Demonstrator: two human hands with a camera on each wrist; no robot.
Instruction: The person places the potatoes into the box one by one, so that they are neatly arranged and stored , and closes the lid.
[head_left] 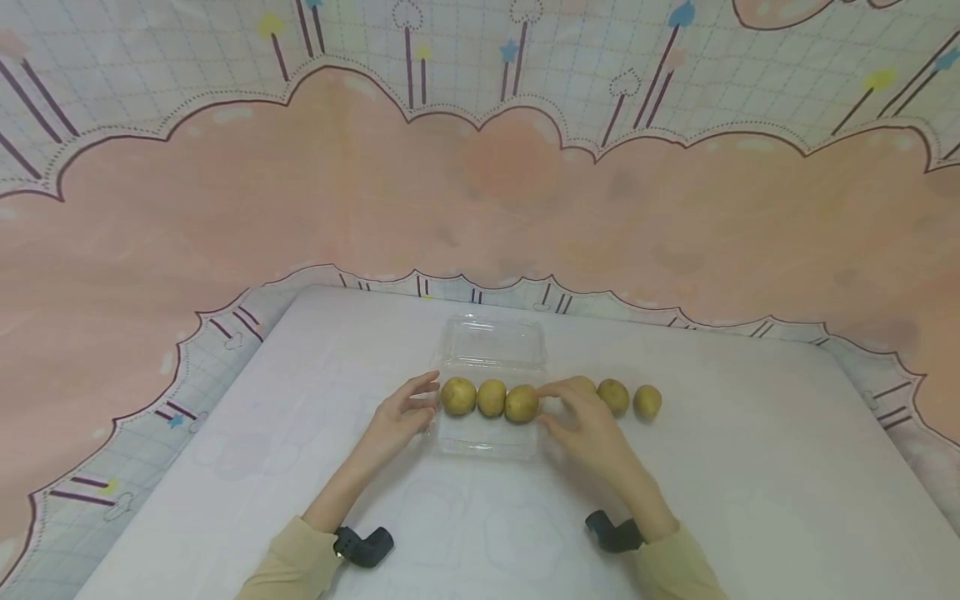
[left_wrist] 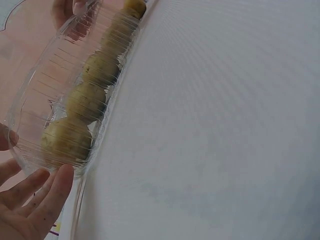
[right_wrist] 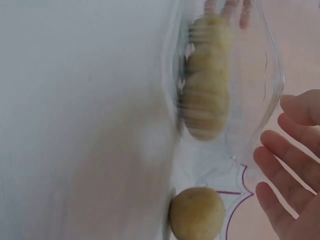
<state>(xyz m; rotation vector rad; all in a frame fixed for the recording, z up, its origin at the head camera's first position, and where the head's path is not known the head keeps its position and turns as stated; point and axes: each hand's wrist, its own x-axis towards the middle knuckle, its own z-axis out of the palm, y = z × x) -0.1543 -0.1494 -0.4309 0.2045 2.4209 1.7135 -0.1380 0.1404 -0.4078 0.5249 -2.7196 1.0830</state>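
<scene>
A clear plastic clamshell box (head_left: pixel 487 448) lies with its lid (head_left: pixel 495 343) folded back. Inside it three potatoes sit in a row: a left potato (head_left: pixel 458 396), a middle potato (head_left: pixel 491 398) and a right potato (head_left: pixel 521 403). My left hand (head_left: pixel 405 412) is at the box's left end, its fingertips (left_wrist: pixel 64 175) right at the clear wall and the thumb by the rim. At the opposite end, my right hand (head_left: pixel 581 425) has its fingers extended, the thumb (right_wrist: pixel 300 106) close to the rim. Neither hand grips a potato.
Right of the box, several more potatoes stand in line on the white table (head_left: pixel 750 467): one potato (head_left: pixel 585 383) partly behind my right hand, then a potato (head_left: pixel 613 397) and a smaller potato (head_left: pixel 647 402). A patterned cloth (head_left: pixel 480 192) hangs behind the table.
</scene>
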